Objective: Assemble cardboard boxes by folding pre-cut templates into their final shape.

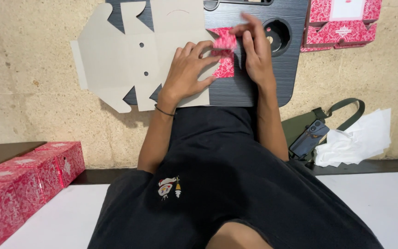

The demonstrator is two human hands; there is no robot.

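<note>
Flat box blank (pixel 130 55), flap (pixel 224 50) mid-fold: left hand (pixel 187 69) spread flat pinning card, right hand (pixel 254 48) open-fingered pressing crease; best kept square on the bench (pixel 272 87).

Red boxes (pixel 24 180) left; flat carton (pixel 130 60) centre.

A small black worktop (pixel 272 87) with a round cup recess (pixel 277 33) at its far right carries a flat, unfolded grey cardboard box blank (pixel 116 60), which overhangs its left edge. The beige floor (pixel 24 69) bears flattened red patterned boxes (pixel 342 23) far right, and an olive bag (pixel 300 124), a phone (pixel 309 138) and white tissue paper (pixel 355 138) near right.
</note>
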